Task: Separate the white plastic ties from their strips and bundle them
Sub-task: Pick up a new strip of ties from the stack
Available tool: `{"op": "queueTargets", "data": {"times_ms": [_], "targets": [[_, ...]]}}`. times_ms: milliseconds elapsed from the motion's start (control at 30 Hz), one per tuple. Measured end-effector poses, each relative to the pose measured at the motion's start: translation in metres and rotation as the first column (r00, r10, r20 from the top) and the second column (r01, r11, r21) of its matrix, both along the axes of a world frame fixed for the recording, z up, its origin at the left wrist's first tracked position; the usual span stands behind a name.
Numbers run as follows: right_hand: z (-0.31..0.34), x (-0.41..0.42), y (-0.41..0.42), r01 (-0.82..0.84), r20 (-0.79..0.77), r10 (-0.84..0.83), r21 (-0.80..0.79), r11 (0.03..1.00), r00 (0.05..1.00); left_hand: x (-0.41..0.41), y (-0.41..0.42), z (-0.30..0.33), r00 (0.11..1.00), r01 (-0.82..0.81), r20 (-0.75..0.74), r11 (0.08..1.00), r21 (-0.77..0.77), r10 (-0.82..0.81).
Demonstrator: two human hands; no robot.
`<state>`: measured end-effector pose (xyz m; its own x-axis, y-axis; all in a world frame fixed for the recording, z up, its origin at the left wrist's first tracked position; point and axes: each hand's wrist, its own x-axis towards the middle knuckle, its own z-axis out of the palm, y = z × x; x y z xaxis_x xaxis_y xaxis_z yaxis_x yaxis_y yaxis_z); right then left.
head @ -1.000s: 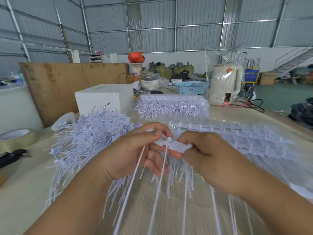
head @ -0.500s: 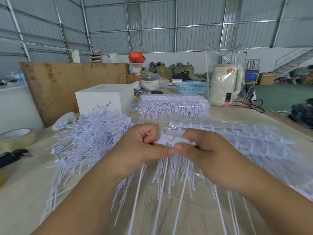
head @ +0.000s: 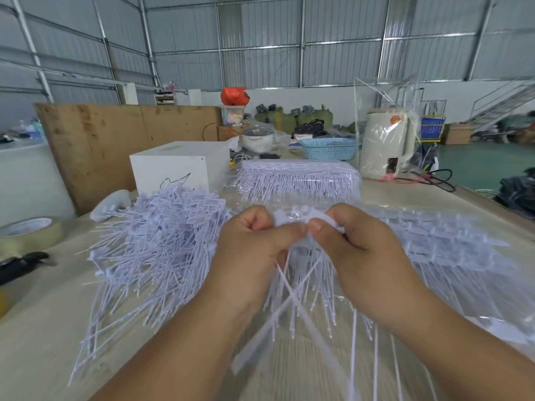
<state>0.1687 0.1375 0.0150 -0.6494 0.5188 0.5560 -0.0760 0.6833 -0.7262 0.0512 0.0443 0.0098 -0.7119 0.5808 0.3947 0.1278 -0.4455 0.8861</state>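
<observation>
Separation step in hand. Left hand [head: 254,241] and right hand [head: 356,244] both pinching a strip of white ties [head: 292,222] at frame centre, above the tabletop [head: 37,322]. Loose pile [head: 156,241] centre left. Next, by judgement: twisting one tie free.

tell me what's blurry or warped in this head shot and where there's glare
Head view: the tails of the ties pinched between left hand and right hand are smeared by motion, as is the table in the foreground; the loose pile is sharper; wide-angle distortion bends the wall beams and stretches the forearms at the edges; glare shows on the clear bag; light is soft and even, shadows faint.
</observation>
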Motion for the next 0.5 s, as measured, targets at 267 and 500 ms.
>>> {"op": "queueTargets", "data": {"times_ms": [267, 500], "targets": [[0.004, 0.007, 0.005, -0.242, 0.096, 0.246, -0.055, 0.969, 0.964, -0.016, -0.009, 0.002, 0.968, 0.181, -0.146, 0.969, -0.170, -0.206], [0.002, 0.006, 0.006, -0.344, 0.152, 0.352, -0.075, 0.936, 0.924, -0.015, -0.014, 0.006, 0.907, 0.355, -0.145, 0.904, -0.238, -0.395]]}}
